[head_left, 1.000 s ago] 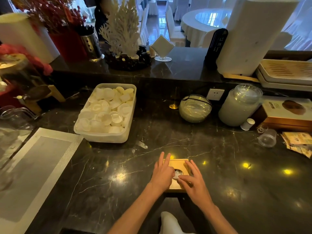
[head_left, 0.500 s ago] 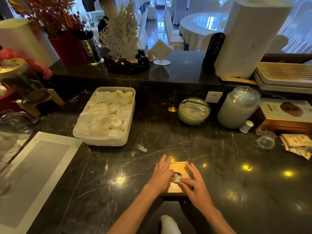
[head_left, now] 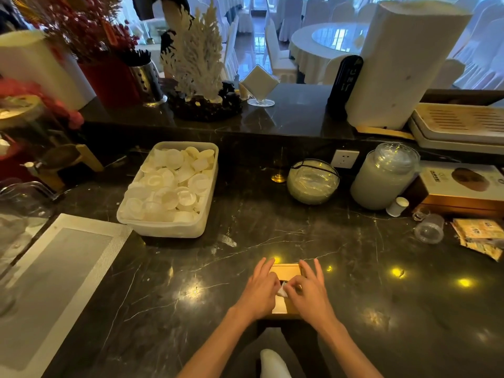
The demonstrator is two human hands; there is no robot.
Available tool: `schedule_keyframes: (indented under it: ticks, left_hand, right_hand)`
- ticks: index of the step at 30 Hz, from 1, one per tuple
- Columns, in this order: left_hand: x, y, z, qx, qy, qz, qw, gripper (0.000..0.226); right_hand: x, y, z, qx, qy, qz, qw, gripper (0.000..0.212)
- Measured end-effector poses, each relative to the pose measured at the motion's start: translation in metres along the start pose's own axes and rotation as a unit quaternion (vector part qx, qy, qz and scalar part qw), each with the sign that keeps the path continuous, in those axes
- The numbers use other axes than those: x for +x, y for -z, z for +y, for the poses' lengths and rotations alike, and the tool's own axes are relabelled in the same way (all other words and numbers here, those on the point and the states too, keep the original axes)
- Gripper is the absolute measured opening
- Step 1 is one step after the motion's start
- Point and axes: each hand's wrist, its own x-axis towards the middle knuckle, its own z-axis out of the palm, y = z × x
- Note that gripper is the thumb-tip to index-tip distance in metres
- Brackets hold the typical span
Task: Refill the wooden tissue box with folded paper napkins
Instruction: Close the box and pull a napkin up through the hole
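A small wooden tissue box [head_left: 285, 270] lies flat on the dark marble counter near its front edge. A white paper napkin [head_left: 282, 291] pokes up from the opening in the box's top. My left hand [head_left: 259, 291] rests on the box's left half, fingers spread forward. My right hand [head_left: 309, 291] covers the right half, its thumb and forefinger pinching the napkin at the opening. Most of the box top is hidden under both hands.
A white tub of small round lids [head_left: 170, 190] stands at the left rear. A glass bowl [head_left: 313, 181], a lidded jar [head_left: 384, 177], a boxed item [head_left: 461, 188] and paper sachets [head_left: 481, 237] sit to the right. A grey placemat [head_left: 54, 285] lies far left.
My right hand has slid onto the box and its fingertips have closed on the napkin at the opening. The left hand has barely shifted.
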Motion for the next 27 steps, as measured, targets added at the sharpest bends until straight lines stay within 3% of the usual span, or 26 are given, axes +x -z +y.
schedule_keyframes:
  ticks: [4, 8, 11, 17, 22, 27]
  left_hand:
    - [-0.006, -0.005, -0.004, -0.112, 0.013, 0.048, 0.992, 0.011]
    - [-0.012, -0.005, -0.003, -0.217, 0.047, 0.057, 0.973, 0.015]
    - [-0.009, -0.002, -0.005, -0.205, 0.055, 0.038, 0.976, 0.018]
    - [0.004, -0.003, -0.007, -0.237, 0.084, 0.078, 0.965, 0.013]
    - [0.003, -0.004, -0.008, -0.239, 0.063, 0.088, 0.965, 0.010]
    - [0.001, -0.003, -0.007, -0.189, 0.021, 0.115, 0.975, 0.009]
  right_hand:
    - [0.005, 0.000, 0.003, 0.002, 0.066, 0.039, 0.997, 0.009]
    - [0.015, 0.000, 0.005, 0.022, 0.081, 0.025, 0.996, 0.007]
    - [0.023, 0.001, 0.003, 0.075, 0.055, 0.000, 0.996, 0.009]
    - [0.030, 0.009, -0.004, 0.173, -0.001, -0.035, 0.984, 0.006]
    - [0.036, 0.018, 0.017, 0.068, 0.041, -0.160, 0.984, 0.025]
    - [0.045, 0.025, 0.016, 0.034, 0.055, -0.201, 0.977, 0.011]
